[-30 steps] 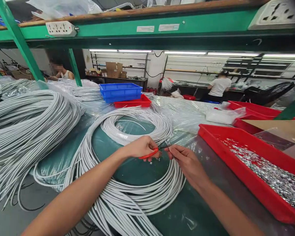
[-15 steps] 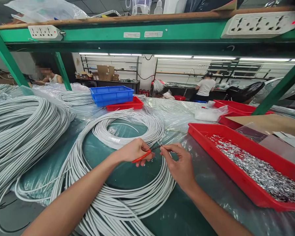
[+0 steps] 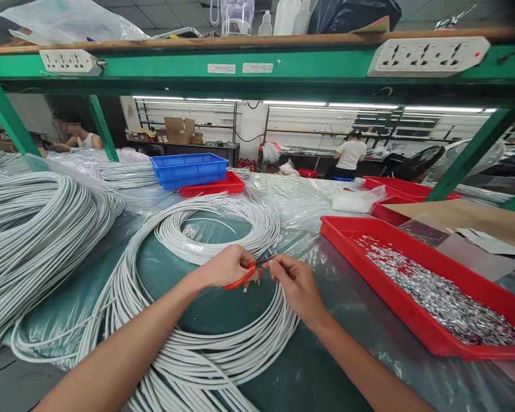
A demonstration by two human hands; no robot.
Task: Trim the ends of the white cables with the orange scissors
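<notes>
My left hand (image 3: 234, 266) is closed around a pair of orange-handled pliers (image 3: 239, 280). Their dark jaws point right, towards the fingertips of my right hand (image 3: 298, 289). Thumb and forefinger of that hand pinch together at the jaw tips; what is between them is too small and covered to make out. Tiny shiny metal bits show just above the jaws, by the cable ends. Beneath both hands, a large loose coil of white cables (image 3: 236, 337) spreads over the table, and a tighter coil of white cable (image 3: 214, 252) lies just behind them.
To the right stands a red tray (image 3: 390, 309) filled with small silvery metal pieces (image 3: 438, 294). A thick cable bundle (image 3: 38, 240) lies at left. Behind are a blue bin (image 3: 191, 171) and a red bin (image 3: 236, 184). A green shelf beam (image 3: 154, 84) crosses overhead. Two people sit farther back.
The view has shifted slightly, so everything sits a little further left. The pliers have turned a little, showing more of their orange handles. Both hands stay close together at the jaws.
</notes>
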